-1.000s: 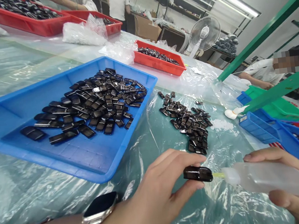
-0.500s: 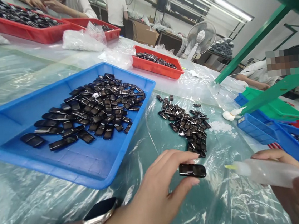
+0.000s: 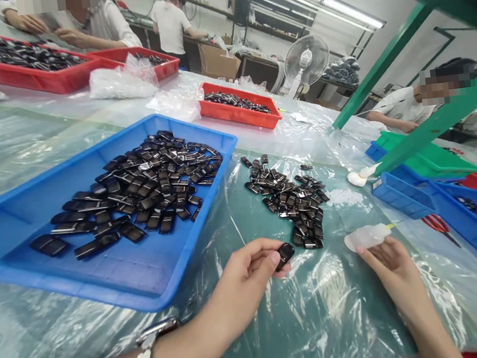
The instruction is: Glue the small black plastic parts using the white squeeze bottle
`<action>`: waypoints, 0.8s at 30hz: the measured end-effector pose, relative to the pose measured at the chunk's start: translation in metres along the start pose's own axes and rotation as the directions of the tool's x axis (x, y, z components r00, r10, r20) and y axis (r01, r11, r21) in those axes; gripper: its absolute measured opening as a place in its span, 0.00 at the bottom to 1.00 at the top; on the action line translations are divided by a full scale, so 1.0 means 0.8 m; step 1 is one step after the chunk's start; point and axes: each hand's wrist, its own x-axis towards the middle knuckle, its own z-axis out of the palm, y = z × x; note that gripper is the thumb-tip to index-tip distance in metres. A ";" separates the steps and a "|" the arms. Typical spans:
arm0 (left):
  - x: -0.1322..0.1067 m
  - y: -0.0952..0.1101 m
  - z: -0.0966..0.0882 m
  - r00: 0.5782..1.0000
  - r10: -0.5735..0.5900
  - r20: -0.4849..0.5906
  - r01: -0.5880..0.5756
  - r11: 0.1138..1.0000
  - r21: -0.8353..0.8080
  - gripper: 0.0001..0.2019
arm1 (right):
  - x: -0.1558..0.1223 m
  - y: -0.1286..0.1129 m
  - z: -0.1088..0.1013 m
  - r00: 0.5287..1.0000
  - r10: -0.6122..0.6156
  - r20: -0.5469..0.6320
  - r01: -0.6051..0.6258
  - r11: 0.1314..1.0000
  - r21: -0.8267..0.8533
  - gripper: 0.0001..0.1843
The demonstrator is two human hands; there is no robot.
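My left hand (image 3: 257, 263) pinches a small glossy black plastic piece (image 3: 285, 256) between thumb and fingers, above the green table surface. A translucent white squeeze bottle (image 3: 366, 237) with a thin yellow tip is in my right hand (image 3: 392, 262), thumb at its base and fingers near its neck. The bottle lies sideways, its tip pointing right. Just beyond my hands, a loose pile of similar black pieces (image 3: 295, 198) is on the table. To the left, a blue tray (image 3: 116, 279) holds many more of them.
Small white bits (image 3: 348, 198) lie beside the pile. Red-handled scissors (image 3: 440, 228) rest near blue bins (image 3: 401, 195) at right. A green metal post (image 3: 381, 71) slants overhead. Red trays (image 3: 239, 113) of parts stand farther back. Other people work around the table.
The squeeze bottle has turned from pointing left at the black piece to pointing right, and my right hand moved left and away from me. My left hand has tilted the piece.
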 end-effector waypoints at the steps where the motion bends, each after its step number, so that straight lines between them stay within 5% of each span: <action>1: 0.000 0.000 0.000 1.000 -0.014 -0.004 0.014 1.000 0.004 0.09 | -0.009 0.002 0.000 0.997 -0.049 -0.063 0.047 0.998 -0.030 0.38; 4: 0.000 -0.001 -0.001 0.999 -0.042 -0.032 0.042 0.999 -0.005 0.09 | -0.053 -0.004 0.008 0.972 -0.207 -0.113 0.192 0.972 -0.132 0.22; 7: 0.001 -0.005 -0.001 0.997 -0.014 -0.078 0.011 0.999 -0.044 0.10 | -0.101 -0.023 0.036 0.935 -0.295 0.195 0.324 0.937 -0.134 0.08; 10: 0.003 -0.006 -0.003 0.994 0.032 -0.108 -0.036 0.999 -0.031 0.13 | -0.124 -0.045 0.075 0.836 -0.350 0.423 0.415 0.908 -0.067 0.11; 14: 0.004 -0.001 -0.007 0.990 0.066 -0.125 -0.062 0.998 0.032 0.13 | -0.112 -0.060 0.113 0.752 -0.388 0.533 0.474 0.880 -0.027 0.12; 20: 0.002 0.004 -0.008 0.988 0.086 -0.124 -0.072 0.991 0.116 0.11 | -0.098 -0.070 0.116 0.752 -0.353 0.557 0.425 0.905 -0.001 0.10; 24: 0.000 0.003 -0.004 0.995 0.073 -0.074 -0.060 0.986 0.157 0.10 | -0.096 -0.072 0.098 0.828 -0.260 0.496 0.277 0.960 0.040 0.11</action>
